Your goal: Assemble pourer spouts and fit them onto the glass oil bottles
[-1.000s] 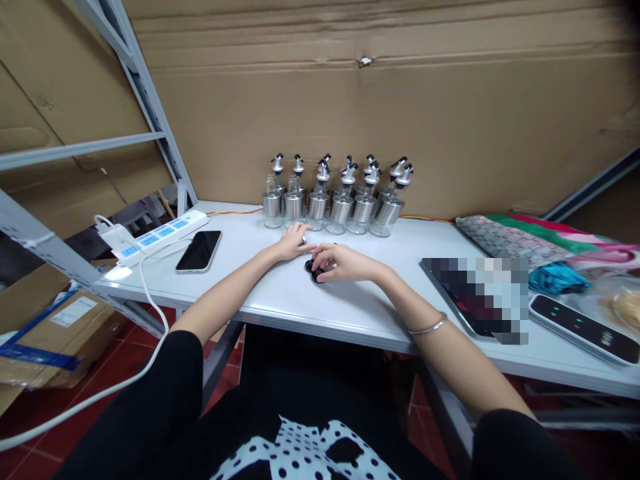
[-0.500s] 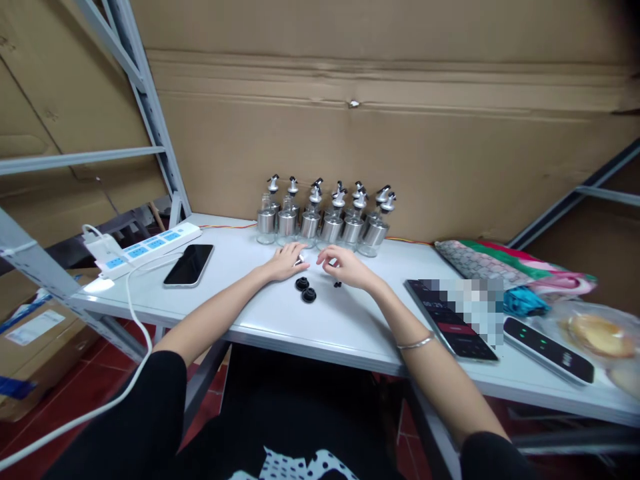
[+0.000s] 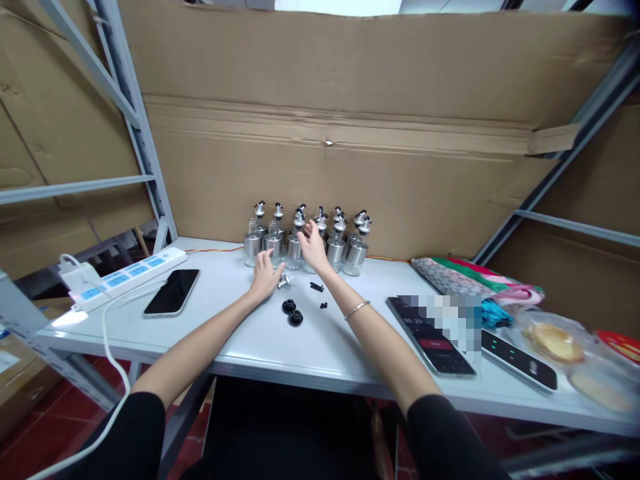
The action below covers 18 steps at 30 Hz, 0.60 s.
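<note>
My left hand [image 3: 265, 279] is on the white table beside small silver metal pourer parts [image 3: 284, 281], its fingers spread. Raised before the row of bottles, my right hand [image 3: 313, 248] has its fingers apart and hides part of one bottle; whether it touches a spout I cannot tell. The glass bottles [image 3: 335, 251] wear steel sleeves, and most carry silver pourer spouts with black levers. Two front bottles [image 3: 253, 245] on the left show bare glass necks. Nearer me lie two black ribbed stoppers [image 3: 293, 313], black lever pieces [image 3: 317, 287] and tiny black bits [image 3: 324, 305].
On the left are a white power strip [image 3: 133, 273] with a cable and a phone [image 3: 173, 293]. A tablet [image 3: 433, 337], a black-topped device [image 3: 520, 360], folded cloth [image 3: 470, 283] and bagged food [image 3: 555, 341] occupy the right. A cardboard wall [image 3: 350, 173] stands behind the bottles.
The view has tilted upward. My right hand has lifted from the table towards the bottles, uncovering the black lever pieces. My left hand has opened away from the silver parts.
</note>
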Available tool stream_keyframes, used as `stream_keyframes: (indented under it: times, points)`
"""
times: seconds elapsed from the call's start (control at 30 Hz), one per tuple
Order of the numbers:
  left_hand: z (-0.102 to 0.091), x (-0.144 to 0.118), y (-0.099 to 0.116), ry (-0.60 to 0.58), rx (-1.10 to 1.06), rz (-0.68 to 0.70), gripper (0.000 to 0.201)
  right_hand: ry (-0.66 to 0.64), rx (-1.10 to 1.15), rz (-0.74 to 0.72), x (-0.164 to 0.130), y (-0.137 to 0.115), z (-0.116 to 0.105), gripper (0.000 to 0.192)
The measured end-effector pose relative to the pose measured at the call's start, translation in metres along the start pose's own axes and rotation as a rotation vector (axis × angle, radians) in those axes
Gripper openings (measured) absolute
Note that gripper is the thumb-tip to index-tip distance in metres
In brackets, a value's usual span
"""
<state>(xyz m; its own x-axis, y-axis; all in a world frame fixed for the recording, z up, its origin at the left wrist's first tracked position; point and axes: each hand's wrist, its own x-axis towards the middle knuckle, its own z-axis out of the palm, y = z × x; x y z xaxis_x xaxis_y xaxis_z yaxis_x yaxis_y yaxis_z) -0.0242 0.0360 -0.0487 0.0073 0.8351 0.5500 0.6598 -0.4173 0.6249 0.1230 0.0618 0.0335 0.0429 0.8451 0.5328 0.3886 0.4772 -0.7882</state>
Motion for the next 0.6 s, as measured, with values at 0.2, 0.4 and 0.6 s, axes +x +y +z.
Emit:
stream_keyframes:
  times: [0.2,0.4,0.6]
  points:
    - [0.003,0.005,-0.006,-0.086,-0.063,-0.072,0.057,0.092,-0.045,0.021,0.018,0.008,0.025,0.052]
    - [0.003,0.003,-0.005,-0.125,-0.029,-0.061,0.059,0.128,-0.039,-0.003,0.012,0.002,0.024,0.043]
    - [-0.015,0.0,0.016,-0.089,-0.027,0.024,0.058,0.222,-0.005,-0.146,-0.003,-0.031,-0.001,0.044]
